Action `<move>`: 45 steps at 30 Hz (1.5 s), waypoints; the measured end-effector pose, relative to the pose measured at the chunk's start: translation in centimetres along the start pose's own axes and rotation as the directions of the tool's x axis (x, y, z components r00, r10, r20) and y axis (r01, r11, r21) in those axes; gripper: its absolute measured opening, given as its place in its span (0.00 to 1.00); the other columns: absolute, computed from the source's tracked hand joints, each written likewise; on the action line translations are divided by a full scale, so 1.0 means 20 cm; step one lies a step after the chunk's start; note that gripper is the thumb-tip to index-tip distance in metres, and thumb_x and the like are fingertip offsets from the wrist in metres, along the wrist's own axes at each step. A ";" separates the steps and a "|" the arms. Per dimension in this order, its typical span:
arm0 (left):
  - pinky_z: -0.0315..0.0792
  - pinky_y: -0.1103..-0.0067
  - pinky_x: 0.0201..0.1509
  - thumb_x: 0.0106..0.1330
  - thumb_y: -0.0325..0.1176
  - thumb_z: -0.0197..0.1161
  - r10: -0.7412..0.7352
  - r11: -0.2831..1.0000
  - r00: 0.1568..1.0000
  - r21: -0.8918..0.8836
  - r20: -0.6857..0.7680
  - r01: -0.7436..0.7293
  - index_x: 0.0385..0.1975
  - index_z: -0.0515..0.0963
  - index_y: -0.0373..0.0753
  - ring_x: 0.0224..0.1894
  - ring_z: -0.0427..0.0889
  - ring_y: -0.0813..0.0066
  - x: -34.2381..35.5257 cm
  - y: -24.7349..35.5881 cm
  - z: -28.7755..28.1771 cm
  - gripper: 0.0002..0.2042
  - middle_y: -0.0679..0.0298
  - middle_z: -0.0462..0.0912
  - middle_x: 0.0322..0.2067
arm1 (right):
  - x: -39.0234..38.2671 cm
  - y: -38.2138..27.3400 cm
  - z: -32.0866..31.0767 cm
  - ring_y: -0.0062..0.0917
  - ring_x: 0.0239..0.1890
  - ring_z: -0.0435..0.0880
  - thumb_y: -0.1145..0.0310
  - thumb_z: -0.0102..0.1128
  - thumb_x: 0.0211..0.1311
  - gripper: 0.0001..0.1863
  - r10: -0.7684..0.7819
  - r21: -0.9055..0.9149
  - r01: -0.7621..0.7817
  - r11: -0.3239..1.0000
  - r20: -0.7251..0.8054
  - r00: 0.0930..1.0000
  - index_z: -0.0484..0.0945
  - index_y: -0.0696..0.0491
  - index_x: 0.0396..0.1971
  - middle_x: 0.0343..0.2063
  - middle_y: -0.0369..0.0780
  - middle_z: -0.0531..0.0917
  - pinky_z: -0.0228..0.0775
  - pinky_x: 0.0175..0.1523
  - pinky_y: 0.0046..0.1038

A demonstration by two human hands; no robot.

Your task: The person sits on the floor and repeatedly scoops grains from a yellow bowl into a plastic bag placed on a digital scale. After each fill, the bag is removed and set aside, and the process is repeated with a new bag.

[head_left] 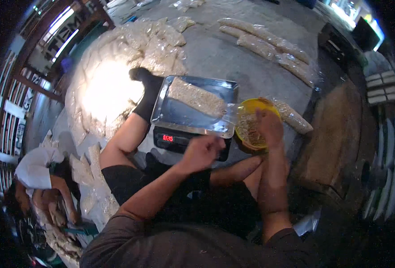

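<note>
A digital scale (193,140) with red lit digits stands before me, its metal tray (179,118) on top. Across the tray lies a long clear plastic bag (196,97) filled with pale, grain-like stuff, its loose clear end reaching over the tray's right side toward a yellow bowl (255,105). My left hand (202,154) hovers at the scale's front right, fingers curled in; whether anything is in them is hidden. Over the right part of the bowl is my right hand (271,127), blurred by motion, its grip unclear. Loose pale bits (249,129) lie in the bowl.
A big heap of filled clear bags (157,44) lies at the far left, partly in glare. More long bags (269,42) lie at the far right, and one (293,117) beside the bowl. A wooden block (329,138) stands right. Another person (41,169) bends at the left.
</note>
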State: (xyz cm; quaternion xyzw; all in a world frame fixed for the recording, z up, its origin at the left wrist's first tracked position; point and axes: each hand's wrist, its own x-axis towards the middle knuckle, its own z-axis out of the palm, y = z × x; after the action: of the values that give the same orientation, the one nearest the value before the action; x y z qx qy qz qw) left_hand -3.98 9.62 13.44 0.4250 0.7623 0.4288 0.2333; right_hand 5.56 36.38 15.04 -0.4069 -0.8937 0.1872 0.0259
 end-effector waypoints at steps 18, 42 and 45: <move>0.80 0.59 0.44 0.73 0.50 0.58 -0.126 0.992 0.941 0.065 0.314 0.112 0.48 0.79 0.41 0.38 0.88 0.51 -0.35 -0.28 0.30 0.18 0.51 0.87 0.36 | 0.08 0.28 0.23 0.42 0.47 0.86 0.44 0.64 0.65 0.26 -0.232 0.015 0.239 0.971 -0.183 0.955 0.84 0.54 0.45 0.41 0.46 0.87 0.76 0.54 0.42; 0.72 0.64 0.58 0.57 0.34 0.63 0.599 0.734 0.704 0.613 -0.382 -0.292 0.40 0.85 0.43 0.51 0.81 0.62 0.41 -0.29 -0.22 0.12 0.59 0.85 0.43 | 0.41 0.53 0.42 0.32 0.51 0.84 0.54 0.67 0.66 0.32 -0.454 0.521 0.341 0.782 0.102 0.885 0.73 0.58 0.63 0.53 0.45 0.84 0.77 0.50 0.36; 0.79 0.70 0.53 0.60 0.26 0.66 0.130 0.983 0.861 -0.050 -0.492 -0.177 0.42 0.85 0.39 0.48 0.86 0.62 0.14 0.17 -0.62 0.10 0.57 0.87 0.45 | 0.40 0.70 0.45 0.30 0.54 0.82 0.53 0.64 0.70 0.30 -0.253 0.768 0.078 0.636 0.112 0.961 0.73 0.59 0.63 0.56 0.44 0.82 0.76 0.49 0.34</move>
State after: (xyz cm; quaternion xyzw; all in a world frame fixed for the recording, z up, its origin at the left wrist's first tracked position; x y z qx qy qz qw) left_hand -12.87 7.31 22.73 0.3515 0.7391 0.5743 0.0188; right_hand 8.48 47.75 0.93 -0.2528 -0.7649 0.5810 0.1164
